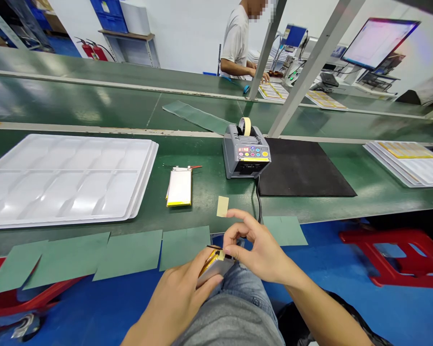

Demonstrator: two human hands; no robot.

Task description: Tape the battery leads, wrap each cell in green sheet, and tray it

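Observation:
My left hand (pixel 178 295) is wrapped round a silver pouch battery (pixel 211 270) with yellow edging, held just in front of the bench. My right hand (pixel 263 252) bends its thumb and a finger against the battery's top end, where a small bit of yellowish tape and dark leads show. From its raised index fingertip hangs a pale yellow piece of tape (pixel 222 206). On the bench beyond lie stacked pouch batteries (pixel 179 186), white-faced with yellow edges and a red wire at the top. A grey tape dispenser (pixel 246 151) with a yellowish roll stands behind them.
Stacked white plastic trays (pixel 57 180) lie left, more trays (pixel 411 163) far right. A black mat (pixel 305 168) adjoins the dispenser, whose cable hangs down the front edge. Green sheets (pixel 133 254) line that edge. A red stool (pixel 400 257) stands right. Across the bench, a person (pixel 236 43) handles a tray.

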